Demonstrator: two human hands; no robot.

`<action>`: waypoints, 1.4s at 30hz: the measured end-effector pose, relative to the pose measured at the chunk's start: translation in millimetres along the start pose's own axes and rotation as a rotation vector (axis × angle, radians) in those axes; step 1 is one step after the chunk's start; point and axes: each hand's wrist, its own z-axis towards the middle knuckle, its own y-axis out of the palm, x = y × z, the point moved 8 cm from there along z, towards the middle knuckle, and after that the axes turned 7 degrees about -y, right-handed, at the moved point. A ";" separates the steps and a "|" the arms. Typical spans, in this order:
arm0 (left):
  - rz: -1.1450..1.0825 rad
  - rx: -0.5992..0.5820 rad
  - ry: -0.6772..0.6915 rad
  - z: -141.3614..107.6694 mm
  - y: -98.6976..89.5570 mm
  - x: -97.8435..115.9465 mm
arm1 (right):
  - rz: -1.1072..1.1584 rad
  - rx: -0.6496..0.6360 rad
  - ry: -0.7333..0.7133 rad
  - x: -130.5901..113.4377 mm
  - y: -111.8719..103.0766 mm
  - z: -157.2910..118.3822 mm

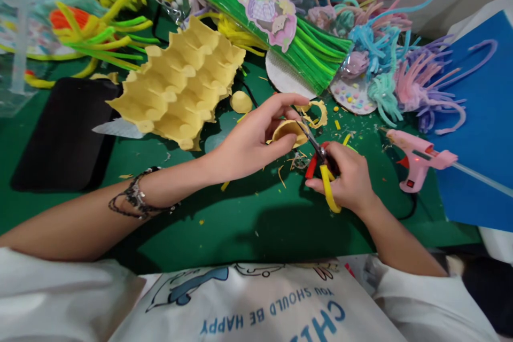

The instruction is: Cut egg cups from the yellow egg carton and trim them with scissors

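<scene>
Near the middle of the green table, my left hand grips a small yellow egg-carton cup between its fingers and thumb. My right hand is closed around the handles of scissors with yellow and red on them. The scissor blades point up and left and reach the cup's rim; how far apart they are is hard to tell. A curled, torn yellow strip lies just beyond the blades. The large yellow egg carton rests to the left of my left hand, with a small round yellow piece beside it.
A pink glue gun lies right of my right hand, beside a blue sheet. A black flat object is at left. Green pipe cleaners in plastic and colourful bundles line the back of the green table. Scraps lie around my hands.
</scene>
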 end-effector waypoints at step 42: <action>0.068 -0.050 -0.192 4.8 2.4 -4.4 | -0.037 0.016 0.033 4.2 -0.3 0.4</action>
